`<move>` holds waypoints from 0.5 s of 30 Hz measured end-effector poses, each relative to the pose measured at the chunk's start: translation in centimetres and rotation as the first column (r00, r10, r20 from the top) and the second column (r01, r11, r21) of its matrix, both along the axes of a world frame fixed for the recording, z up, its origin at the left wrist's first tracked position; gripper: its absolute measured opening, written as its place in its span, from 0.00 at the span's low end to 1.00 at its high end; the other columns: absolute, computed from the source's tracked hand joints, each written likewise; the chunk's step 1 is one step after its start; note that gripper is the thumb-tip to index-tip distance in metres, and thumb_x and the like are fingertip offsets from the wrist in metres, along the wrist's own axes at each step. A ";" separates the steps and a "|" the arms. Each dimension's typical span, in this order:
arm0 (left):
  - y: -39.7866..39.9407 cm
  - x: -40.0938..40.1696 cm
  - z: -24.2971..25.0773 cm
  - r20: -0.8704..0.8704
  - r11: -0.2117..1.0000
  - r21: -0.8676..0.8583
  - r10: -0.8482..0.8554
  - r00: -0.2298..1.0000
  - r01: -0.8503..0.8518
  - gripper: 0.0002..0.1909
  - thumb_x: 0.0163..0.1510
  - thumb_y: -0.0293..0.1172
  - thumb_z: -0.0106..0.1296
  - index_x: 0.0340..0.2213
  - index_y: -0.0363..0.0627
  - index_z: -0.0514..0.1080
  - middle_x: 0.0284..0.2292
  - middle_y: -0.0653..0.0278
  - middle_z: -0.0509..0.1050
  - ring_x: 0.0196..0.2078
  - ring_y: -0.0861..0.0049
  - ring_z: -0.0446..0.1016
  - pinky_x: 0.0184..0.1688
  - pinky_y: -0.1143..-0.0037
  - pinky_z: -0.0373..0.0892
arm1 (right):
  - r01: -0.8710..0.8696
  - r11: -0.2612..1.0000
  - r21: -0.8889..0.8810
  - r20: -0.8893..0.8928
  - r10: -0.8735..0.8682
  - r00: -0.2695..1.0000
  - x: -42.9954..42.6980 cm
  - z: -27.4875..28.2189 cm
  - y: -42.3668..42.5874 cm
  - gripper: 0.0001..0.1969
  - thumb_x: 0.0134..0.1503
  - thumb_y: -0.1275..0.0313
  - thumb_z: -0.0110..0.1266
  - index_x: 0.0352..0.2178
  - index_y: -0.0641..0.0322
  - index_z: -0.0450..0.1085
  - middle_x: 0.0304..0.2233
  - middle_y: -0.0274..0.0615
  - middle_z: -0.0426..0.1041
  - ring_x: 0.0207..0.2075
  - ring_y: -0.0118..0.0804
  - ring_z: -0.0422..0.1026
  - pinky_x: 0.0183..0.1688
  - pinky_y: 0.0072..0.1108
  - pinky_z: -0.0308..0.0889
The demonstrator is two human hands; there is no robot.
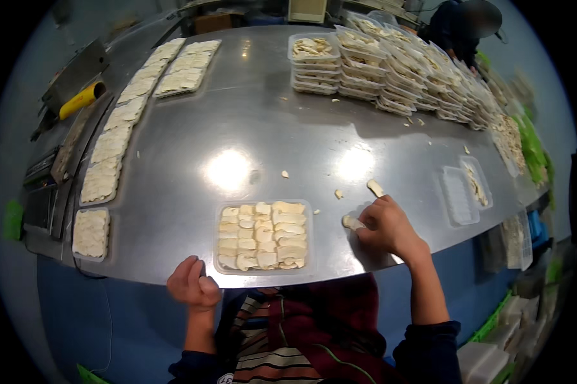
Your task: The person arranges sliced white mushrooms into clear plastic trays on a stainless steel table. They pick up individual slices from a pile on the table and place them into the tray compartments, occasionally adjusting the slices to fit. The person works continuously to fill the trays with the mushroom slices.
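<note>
A clear plastic tray [311,240] stands before me near the table's front edge. Neat columns of pale mushroom slices [264,235] fill it. To its right, my right hand [387,228] pinches a mushroom slice [352,222] low over the steel. Another slice [375,187] lies just beyond the knuckles, and a small mushroom piece [339,194] lies to the left of it. My left hand [193,283] is at the front edge, left of the tray and apart from it. Its fingers are curled in, with nothing visible in them.
Filled trays [108,149] line the left side of the steel table [183,144], beside a yellow cylinder [82,100]. Stacked trays of mushroom pieces [315,62] crowd the back right, near another person [454,33]. Two trays [461,197] with few or no pieces lie at right.
</note>
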State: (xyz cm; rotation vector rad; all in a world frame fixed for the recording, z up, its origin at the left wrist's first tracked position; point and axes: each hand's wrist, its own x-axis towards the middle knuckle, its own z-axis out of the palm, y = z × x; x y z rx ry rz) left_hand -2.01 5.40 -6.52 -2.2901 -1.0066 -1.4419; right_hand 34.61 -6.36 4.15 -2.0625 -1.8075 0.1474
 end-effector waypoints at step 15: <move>-0.2 0.3 -0.7 -0.015 0.995 0.030 0.097 0.995 -0.097 0.16 0.50 0.34 0.38 0.27 0.38 0.74 0.29 0.60 0.76 0.31 0.67 0.74 0.36 0.73 0.64 | -0.108 0.982 0.155 0.131 0.088 0.987 -2.7 0.5 -1.9 0.13 0.34 0.77 0.58 0.27 0.62 0.71 0.24 0.41 0.69 0.33 0.44 0.69 0.39 0.30 0.65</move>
